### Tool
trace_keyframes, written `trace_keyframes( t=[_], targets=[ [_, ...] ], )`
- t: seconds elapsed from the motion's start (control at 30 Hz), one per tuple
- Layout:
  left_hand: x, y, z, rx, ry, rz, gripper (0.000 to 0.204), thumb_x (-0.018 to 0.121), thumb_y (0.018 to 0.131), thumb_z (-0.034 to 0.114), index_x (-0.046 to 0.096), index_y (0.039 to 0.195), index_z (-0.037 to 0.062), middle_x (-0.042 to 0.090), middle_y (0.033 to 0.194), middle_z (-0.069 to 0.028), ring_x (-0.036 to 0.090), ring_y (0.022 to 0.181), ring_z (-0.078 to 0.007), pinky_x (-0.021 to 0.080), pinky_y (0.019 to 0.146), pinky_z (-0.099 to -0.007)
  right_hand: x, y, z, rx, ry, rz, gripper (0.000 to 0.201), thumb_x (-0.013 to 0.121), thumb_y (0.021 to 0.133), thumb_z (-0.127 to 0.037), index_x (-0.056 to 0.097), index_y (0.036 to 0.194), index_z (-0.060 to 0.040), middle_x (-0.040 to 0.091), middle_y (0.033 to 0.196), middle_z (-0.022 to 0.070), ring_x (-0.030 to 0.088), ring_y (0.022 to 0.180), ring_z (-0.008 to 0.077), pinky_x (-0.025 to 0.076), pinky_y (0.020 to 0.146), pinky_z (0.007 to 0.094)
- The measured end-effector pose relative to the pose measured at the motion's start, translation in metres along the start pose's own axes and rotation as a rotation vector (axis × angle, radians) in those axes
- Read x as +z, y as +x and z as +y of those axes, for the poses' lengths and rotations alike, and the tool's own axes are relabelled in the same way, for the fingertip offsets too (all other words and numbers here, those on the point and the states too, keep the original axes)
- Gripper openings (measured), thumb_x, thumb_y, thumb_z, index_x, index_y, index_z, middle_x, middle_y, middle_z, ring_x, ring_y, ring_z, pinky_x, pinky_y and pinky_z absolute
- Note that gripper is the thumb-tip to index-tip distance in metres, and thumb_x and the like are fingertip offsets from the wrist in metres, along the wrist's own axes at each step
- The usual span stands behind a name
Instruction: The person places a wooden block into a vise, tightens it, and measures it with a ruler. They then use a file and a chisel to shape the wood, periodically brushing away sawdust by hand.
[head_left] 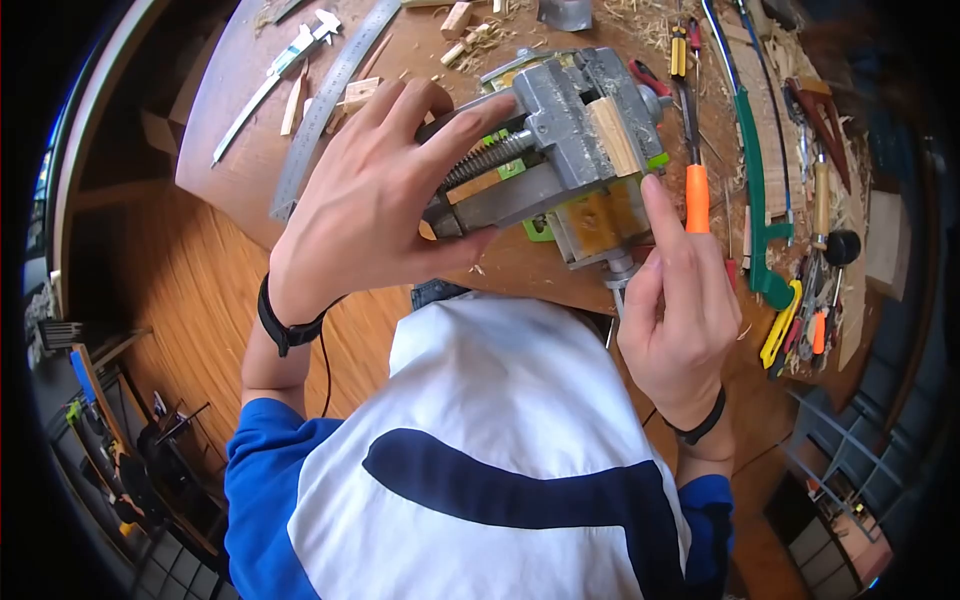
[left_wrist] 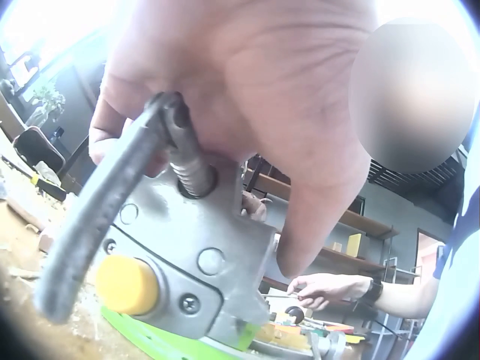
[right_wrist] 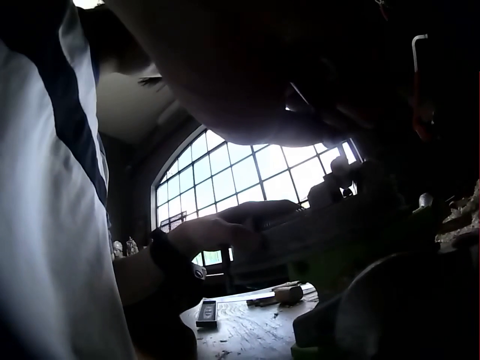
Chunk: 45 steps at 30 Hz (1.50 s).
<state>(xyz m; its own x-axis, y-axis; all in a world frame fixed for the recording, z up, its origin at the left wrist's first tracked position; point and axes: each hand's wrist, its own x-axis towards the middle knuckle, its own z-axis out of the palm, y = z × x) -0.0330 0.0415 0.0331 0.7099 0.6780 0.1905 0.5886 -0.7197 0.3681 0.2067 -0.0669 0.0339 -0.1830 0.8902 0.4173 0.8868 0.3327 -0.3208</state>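
A grey metal bench vise (head_left: 562,130) with a threaded screw stands at the near edge of the workbench. Between its jaws sits a pale wood block (head_left: 612,135). My left hand (head_left: 365,190) grips the vise's screw end, thumb on the near side and fingers along the far side. In the left wrist view its palm is over the bent handle (left_wrist: 97,217) of the vise. My right hand (head_left: 685,315) is at the near right, index finger straight with its tip by the block's near end and the other fingers bent. The right wrist view is dark.
Calipers (head_left: 275,85) and a steel ruler (head_left: 335,105) lie left of the vise. To its right are an orange-handled tool (head_left: 697,195), a green-framed saw (head_left: 752,190) and a yellow cutter (head_left: 780,325). Wood shavings (head_left: 640,25) litter the bench.
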Motion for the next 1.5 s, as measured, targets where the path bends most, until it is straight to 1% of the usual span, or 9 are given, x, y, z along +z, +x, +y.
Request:
trace_keyframes(
  t=[0.27, 0.37, 0.47, 0.67, 0.77, 1.17, 1.37, 1.47, 1.5],
  targets=[
    [0.001, 0.001, -0.003, 0.011, -0.001, 0.020, 0.083, 0.077, 0.060, 0.027, 0.055, 0.139, 0.0123, 0.052, 0.102, -0.0133, 0.052, 0.094, -0.0319, 0.047, 0.082, -0.0406, 0.004, 0.004, 0.001, -0.022, -0.024, 0.081, 0.058, 0.060, 0.069, 0.011, 0.066, 0.125, -0.0011, 0.050, 0.075, 0.0060, 0.053, 0.059, 0.0188, 0.047, 0.053, 0.0339],
    [0.002, 0.003, -0.004, 0.025, -0.014, 0.042, 0.083, 0.077, 0.059, 0.027, 0.056, 0.138, 0.0121, 0.052, 0.100, -0.0127, 0.052, 0.093, -0.0314, 0.047, 0.081, -0.0403, -0.004, 0.008, -0.003, 0.106, 0.095, -0.003, 0.056, 0.059, 0.071, 0.010, 0.066, 0.125, -0.0014, 0.048, 0.071, 0.0053, 0.051, 0.057, 0.0189, 0.046, 0.053, 0.0340],
    [0.001, 0.004, -0.003, 0.002, -0.020, 0.024, 0.083, 0.078, 0.057, 0.026, 0.058, 0.136, 0.0115, 0.051, 0.099, -0.0121, 0.053, 0.091, -0.0308, 0.047, 0.081, -0.0401, 0.003, 0.005, 0.003, 0.024, 0.081, 0.045, 0.059, 0.058, 0.070, 0.011, 0.066, 0.127, -0.0019, 0.048, 0.069, 0.0055, 0.048, 0.054, 0.0192, 0.045, 0.052, 0.0345],
    [0.000, 0.005, -0.002, -0.009, -0.013, 0.012, 0.080, 0.078, 0.056, 0.026, 0.060, 0.132, 0.0101, 0.050, 0.095, -0.0117, 0.052, 0.089, -0.0302, 0.046, 0.079, -0.0395, 0.000, 0.008, 0.000, 0.042, -0.009, -0.062, 0.068, 0.054, 0.067, 0.012, 0.062, 0.133, -0.0024, 0.041, 0.066, 0.0050, 0.044, 0.052, 0.0197, 0.044, 0.051, 0.0356],
    [0.001, 0.005, -0.002, -0.007, -0.009, 0.014, 0.081, 0.078, 0.055, 0.027, 0.060, 0.132, 0.0095, 0.049, 0.094, -0.0118, 0.052, 0.087, -0.0300, 0.045, 0.078, -0.0392, -0.012, 0.014, -0.009, 0.109, -0.037, -0.216, 0.051, 0.045, 0.080, 0.016, 0.056, 0.129, 0.0106, 0.065, 0.127, 0.0165, 0.061, 0.071, 0.0253, 0.050, 0.066, 0.0339],
    [0.001, 0.006, -0.001, -0.017, -0.019, 0.025, 0.082, 0.078, 0.053, 0.028, 0.060, 0.131, 0.0101, 0.047, 0.094, -0.0121, 0.051, 0.087, -0.0319, 0.045, 0.079, -0.0410, -0.011, 0.017, -0.004, 0.064, 0.000, -0.183, 0.055, 0.047, 0.073, 0.014, 0.061, 0.125, 0.0090, 0.071, 0.110, 0.0134, 0.051, 0.056, 0.0209, 0.045, 0.053, 0.0318],
    [0.002, 0.005, -0.001, -0.031, -0.022, 0.023, 0.081, 0.078, 0.054, 0.029, 0.061, 0.131, 0.0113, 0.047, 0.094, -0.0119, 0.051, 0.087, -0.0320, 0.045, 0.078, -0.0414, -0.008, 0.015, -0.003, 0.018, -0.069, -0.153, 0.054, 0.046, 0.072, 0.012, 0.063, 0.123, 0.0084, 0.071, 0.110, 0.0151, 0.052, 0.055, 0.0205, 0.046, 0.052, 0.0325],
    [0.002, 0.005, 0.000, -0.041, -0.033, 0.027, 0.081, 0.079, 0.054, 0.029, 0.061, 0.131, 0.0113, 0.046, 0.093, -0.0116, 0.050, 0.086, -0.0317, 0.044, 0.077, -0.0411, 0.000, 0.012, 0.003, -0.029, -0.085, -0.047, 0.065, 0.054, 0.064, 0.004, 0.066, 0.128, -0.0026, 0.037, 0.062, 0.0008, 0.040, 0.045, 0.0137, 0.043, 0.044, 0.0315],
    [0.002, 0.005, 0.000, -0.043, -0.034, 0.023, 0.081, 0.079, 0.054, 0.029, 0.061, 0.131, 0.0113, 0.046, 0.092, -0.0116, 0.050, 0.085, -0.0316, 0.044, 0.077, -0.0410, -0.002, 0.012, 0.002, -0.014, -0.084, -0.094, 0.062, 0.051, 0.066, 0.006, 0.065, 0.126, 0.0015, 0.049, 0.077, 0.0058, 0.044, 0.048, 0.0160, 0.044, 0.046, 0.0319]
  ],
)
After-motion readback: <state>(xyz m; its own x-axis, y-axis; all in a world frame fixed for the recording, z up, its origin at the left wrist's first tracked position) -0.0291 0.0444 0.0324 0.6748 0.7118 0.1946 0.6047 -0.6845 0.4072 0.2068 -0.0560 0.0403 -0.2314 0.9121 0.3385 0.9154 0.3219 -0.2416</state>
